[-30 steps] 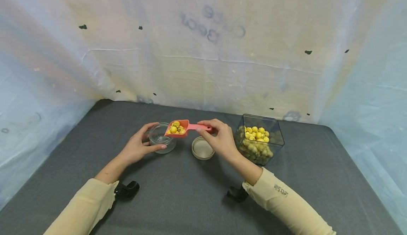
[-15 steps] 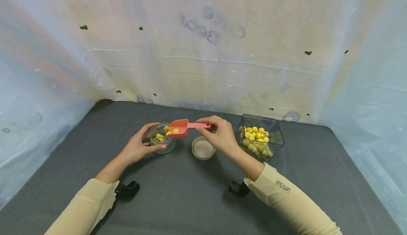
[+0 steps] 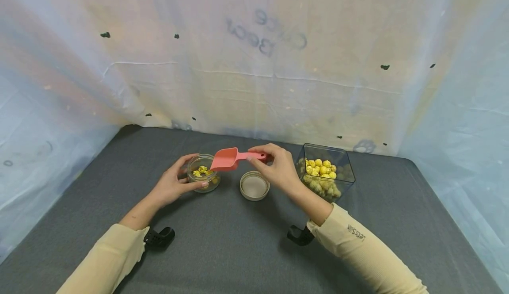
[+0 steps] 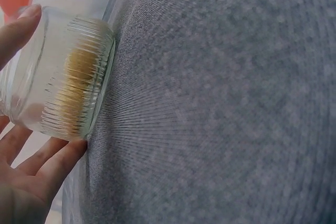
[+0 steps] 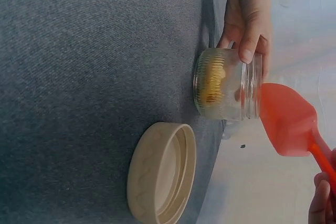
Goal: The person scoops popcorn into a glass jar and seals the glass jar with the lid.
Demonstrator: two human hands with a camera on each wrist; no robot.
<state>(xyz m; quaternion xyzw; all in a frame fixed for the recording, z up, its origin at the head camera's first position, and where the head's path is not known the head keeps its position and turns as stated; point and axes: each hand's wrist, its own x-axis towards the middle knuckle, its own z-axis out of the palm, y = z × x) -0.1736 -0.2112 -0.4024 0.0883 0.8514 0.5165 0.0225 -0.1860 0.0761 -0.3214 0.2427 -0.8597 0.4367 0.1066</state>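
Note:
My left hand (image 3: 172, 183) holds a ribbed glass jar (image 5: 226, 109) from the side, thumb near the rim and fingers round the far wall. Yellow popcorn (image 4: 79, 85) lies in the bottom of the jar, which stands on the table. With my right hand (image 3: 276, 166) I pinch the handle of a coral-red scoop (image 3: 226, 159). The scoop's bowl is tilted down to the left, its front edge right at the jar's mouth. No popcorn shows in the bowl. Between the hands a beige lid (image 3: 254, 185) lies on the table, hollow side up.
At the right stands a clear dark-tinted square container (image 3: 345, 187) with much yellow popcorn (image 3: 321, 169) in it. A grey cloth covers the table (image 3: 238, 245). Behind it hangs a pale plastic sheet (image 3: 254, 90).
The scoop has tipped, and its popcorn has dropped into the jar. My right hand has shifted only slightly; my left hand has kept its place on the jar.

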